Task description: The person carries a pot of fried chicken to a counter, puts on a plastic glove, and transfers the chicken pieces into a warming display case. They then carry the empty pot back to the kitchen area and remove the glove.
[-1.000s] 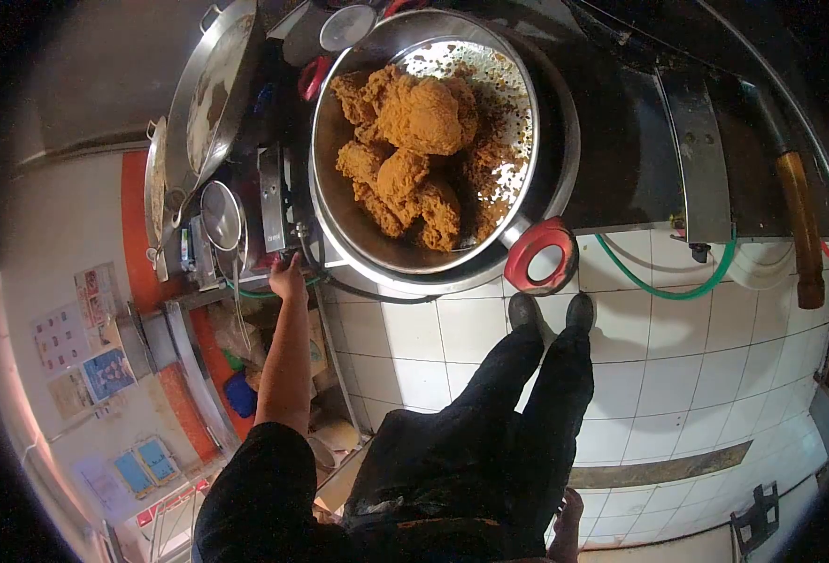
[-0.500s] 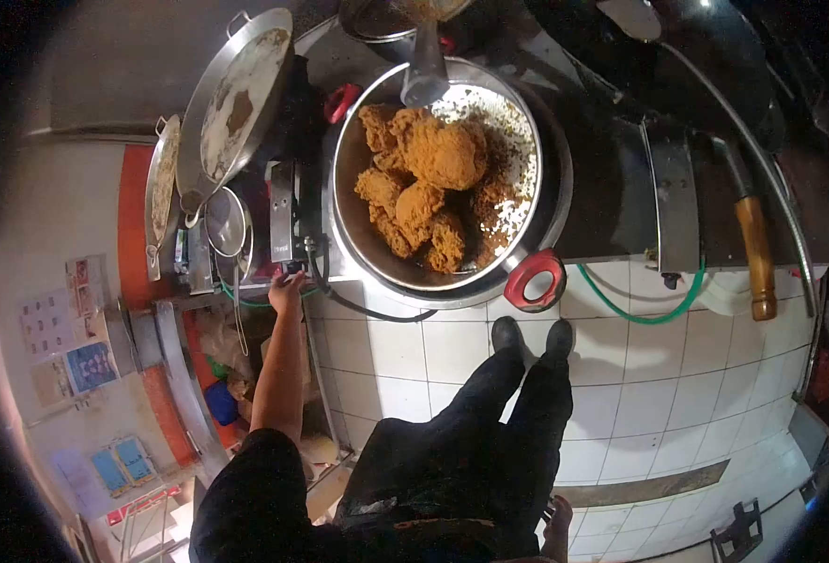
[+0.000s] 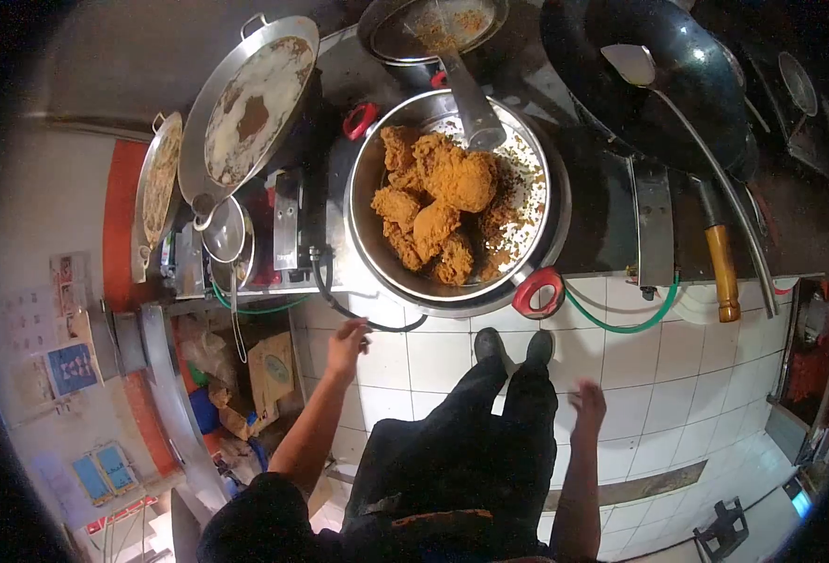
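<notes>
My left hand (image 3: pixel 347 349) hangs in the air below the stove's front edge, near a black hose (image 3: pixel 368 322). Its fingers are loosely bent and apart, with nothing in them. Over the floor to the right is my right hand (image 3: pixel 588 410), slightly blurred, its fingers loose and empty. Ahead of both hands stands a steel pot (image 3: pixel 355 211) with a red handle (image 3: pixel 537 293). Several pieces of fried chicken (image 3: pixel 438 216) lie in it on a perforated plate strewn with crumbs. The dark handle of a strainer (image 3: pixel 471 98) reaches over the pot's far rim.
At the left stands a pan of foamy oil (image 3: pixel 255 117), beside a small sieve (image 3: pixel 224 230) and a stove control box (image 3: pixel 288 216). A black wok (image 3: pixel 659 103) with a long-handled ladle (image 3: pixel 632 66) is at the right. A green hose (image 3: pixel 621 328) hangs below the counter.
My left hand has left the knob on the stove control box and moved right and down. My right hand has risen into fuller view. The camera view has shifted, showing more of the counter.
</notes>
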`<action>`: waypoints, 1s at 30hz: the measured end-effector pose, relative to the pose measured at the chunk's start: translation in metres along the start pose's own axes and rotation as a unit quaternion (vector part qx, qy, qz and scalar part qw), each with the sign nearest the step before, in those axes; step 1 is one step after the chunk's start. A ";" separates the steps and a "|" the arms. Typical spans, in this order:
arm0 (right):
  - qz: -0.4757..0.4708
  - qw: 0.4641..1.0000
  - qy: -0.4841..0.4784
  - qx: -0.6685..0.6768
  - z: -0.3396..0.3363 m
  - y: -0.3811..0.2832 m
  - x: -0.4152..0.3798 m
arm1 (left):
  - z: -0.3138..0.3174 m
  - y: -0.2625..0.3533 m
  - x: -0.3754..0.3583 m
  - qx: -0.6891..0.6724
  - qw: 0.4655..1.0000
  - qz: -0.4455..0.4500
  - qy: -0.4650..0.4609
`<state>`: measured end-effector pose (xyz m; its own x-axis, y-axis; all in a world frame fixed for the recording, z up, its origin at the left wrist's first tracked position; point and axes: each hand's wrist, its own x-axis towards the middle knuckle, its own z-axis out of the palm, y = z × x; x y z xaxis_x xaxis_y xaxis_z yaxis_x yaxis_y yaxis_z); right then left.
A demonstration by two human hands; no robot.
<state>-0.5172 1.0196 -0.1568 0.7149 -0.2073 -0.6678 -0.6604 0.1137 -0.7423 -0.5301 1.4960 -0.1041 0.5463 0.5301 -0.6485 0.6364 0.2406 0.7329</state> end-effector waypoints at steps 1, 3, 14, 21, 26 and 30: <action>-0.098 0.995 -0.025 -0.025 0.037 -0.039 0.003 | 0.017 0.011 -0.010 -0.034 0.998 0.008 -0.048; -0.055 0.986 -0.102 0.122 0.089 -0.071 0.029 | 0.042 0.037 -0.023 -0.077 0.989 0.011 -0.125; -0.062 0.962 -0.039 0.262 0.202 -0.145 0.019 | 0.065 0.080 -0.028 -0.204 0.969 -0.023 -0.140; -0.052 0.942 -0.057 0.327 0.199 -0.153 0.022 | 0.063 0.065 -0.013 -0.228 0.948 0.030 -0.220; -0.038 0.951 -0.054 0.303 0.186 -0.157 0.032 | 0.060 0.092 -0.019 -0.124 0.969 -0.099 -0.192; -0.064 0.948 -0.067 0.305 0.108 -0.144 0.017 | 0.059 0.091 -0.010 -0.012 0.997 0.004 -0.080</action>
<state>-0.3850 1.1043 -0.0669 0.8301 -0.1359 -0.5408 -0.3402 0.6451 -0.6842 -0.4460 1.4648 -0.0429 0.6318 0.3968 -0.6659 0.6197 0.2574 0.7414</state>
